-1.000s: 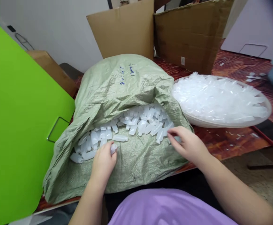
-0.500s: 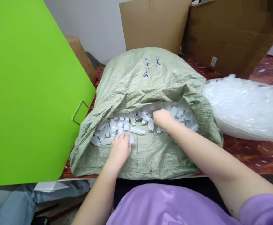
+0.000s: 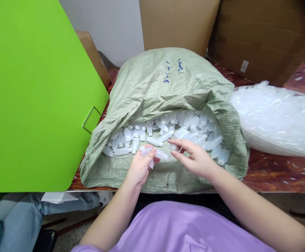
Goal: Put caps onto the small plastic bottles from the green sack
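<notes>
A pale green woven sack [image 3: 152, 80] lies with its mouth toward me, full of small translucent white plastic bottles [image 3: 127, 134]. My left hand [image 3: 142, 166] is closed around several plastic bottles [image 3: 161, 154], held just above the sack's front lip. To the right of it, my right hand [image 3: 191, 157] has its thumb and fingers curved about a single plastic bottle [image 3: 173, 147], blurred and seen partly between the fingertips. More bottles [image 3: 201, 138] lie loose behind and beside this hand inside the sack's mouth.
A clear bag of white plastic pieces [image 3: 278, 120] lies on the red-brown table [image 3: 278, 171] at right. A bright green panel [image 3: 37, 105] with a metal loop [image 3: 91, 119] stands at left. Cardboard boxes [image 3: 260, 38] stand behind. Another person's leg [image 3: 23, 220] shows at lower left.
My left hand has turned up and lifted bottles off the sack. My right hand has drawn back from the pile toward the left hand. Bottles at the right have spread forward.
</notes>
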### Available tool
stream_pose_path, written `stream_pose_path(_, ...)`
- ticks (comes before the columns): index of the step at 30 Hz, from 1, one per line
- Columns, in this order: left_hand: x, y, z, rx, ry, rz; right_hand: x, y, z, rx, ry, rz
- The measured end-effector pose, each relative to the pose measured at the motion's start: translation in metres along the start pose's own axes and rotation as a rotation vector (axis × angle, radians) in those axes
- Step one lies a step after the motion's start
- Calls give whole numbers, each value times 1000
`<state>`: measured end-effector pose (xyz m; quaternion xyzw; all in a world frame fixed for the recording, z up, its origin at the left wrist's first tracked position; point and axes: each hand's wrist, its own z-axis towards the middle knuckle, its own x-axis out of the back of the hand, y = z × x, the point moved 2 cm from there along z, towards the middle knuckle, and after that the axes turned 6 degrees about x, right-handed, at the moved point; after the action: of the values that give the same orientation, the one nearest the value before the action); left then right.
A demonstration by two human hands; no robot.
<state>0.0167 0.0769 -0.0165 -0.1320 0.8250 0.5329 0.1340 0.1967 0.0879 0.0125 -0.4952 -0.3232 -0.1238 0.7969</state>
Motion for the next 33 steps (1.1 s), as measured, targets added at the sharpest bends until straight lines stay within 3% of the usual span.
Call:
stream_pose_path(2,-4,-5,0,6,-12,-23,-7,-4,-16,39,79,120)
stream_pose_path(5,-8,-10,-3,26,-51,-22,-13,-2,-27,92,83,122)
stream_pose_path(10,-7,-15,-4,151,-66,-2,-8,5,-36,291,77,-8)
stream_pose_path(15,-8,-20,-4,235,-137,107,0,0,-56,667,19,-358)
stream_pose_path(17,-10,-22,-5,227,-141,154,1,-2,-60,715,18,-412)
stream_pose_path(19,-13,-23,-6,190,-114,183,1,0,-57,581,35,-368)
stream_pose_path(22,-17,-22,-8,104,-43,215,-5,9,-51,163,-35,-241)
stream_pose_path(24,-18,-19,-9,36,13,240,-10,13,-50,-18,-67,-207)
stream_pose_path(27,-17,-17,-9,-31,63,264,-13,15,-51,-19,26,-212)
stream_pose_path(31,-14,-19,-7,-57,65,293,-19,20,-55,-198,-163,-52)
stream_pose_path(33,-13,-21,-7,-65,68,296,-18,20,-56,-228,-133,-49)
